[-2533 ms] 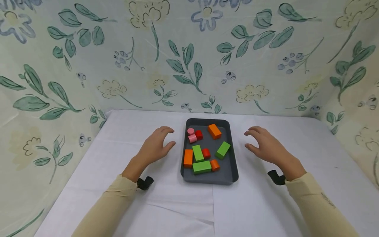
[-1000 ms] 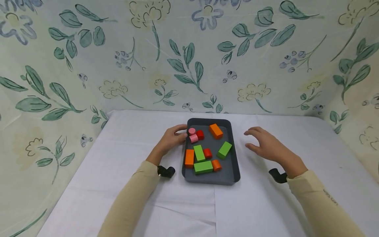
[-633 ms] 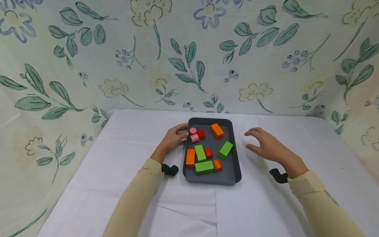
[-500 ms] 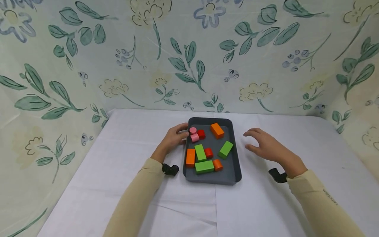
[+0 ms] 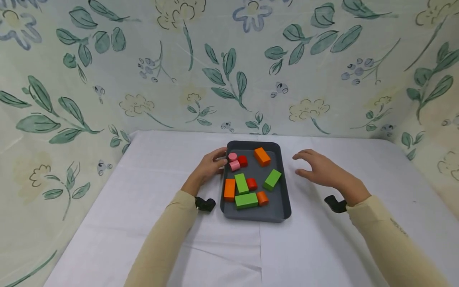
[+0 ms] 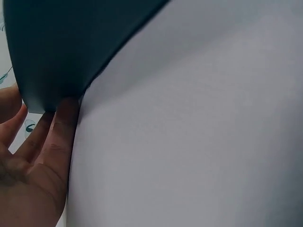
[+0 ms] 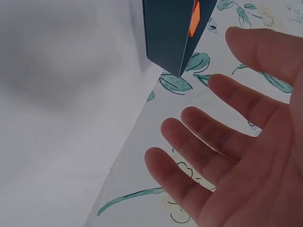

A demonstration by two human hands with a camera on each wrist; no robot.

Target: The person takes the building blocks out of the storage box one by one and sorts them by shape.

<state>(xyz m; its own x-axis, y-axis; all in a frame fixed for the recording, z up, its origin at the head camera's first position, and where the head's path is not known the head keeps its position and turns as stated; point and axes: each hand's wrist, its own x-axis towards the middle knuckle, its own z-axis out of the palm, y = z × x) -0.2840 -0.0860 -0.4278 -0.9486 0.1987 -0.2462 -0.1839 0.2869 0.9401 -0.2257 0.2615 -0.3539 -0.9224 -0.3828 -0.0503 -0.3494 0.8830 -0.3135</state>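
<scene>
A dark grey tray [image 5: 254, 213] holds several small blocks. My left hand [image 5: 208, 167] grips the tray's left wall near the far corner. In the left wrist view, its fingers [image 6: 59, 137] lie against the outside of the wall, and the thumb [image 6: 8, 101] is at the edge. Apart from the tray, to its right, hovers my right hand [image 5: 322, 169], holding nothing. The right wrist view shows its spread fingers and palm. Inside the tray are orange blocks [image 5: 262, 157], green blocks [image 5: 246, 201], red pieces [image 5: 242, 161], pink cylinders [image 5: 234, 165] and an orange cylinder [image 5: 262, 198].
A white cloth [image 5: 161, 159] with creases covers the table under the tray. Behind it hangs a floral-patterned curtain [image 5: 229, 71]. Each wrist carries a small black camera mount, the left one [image 5: 205, 204] and the right one [image 5: 336, 204].
My left hand has moved right from beside the tray to its left wall and stays there. My right hand has kept about the same place, and the blocks lie as before.
</scene>
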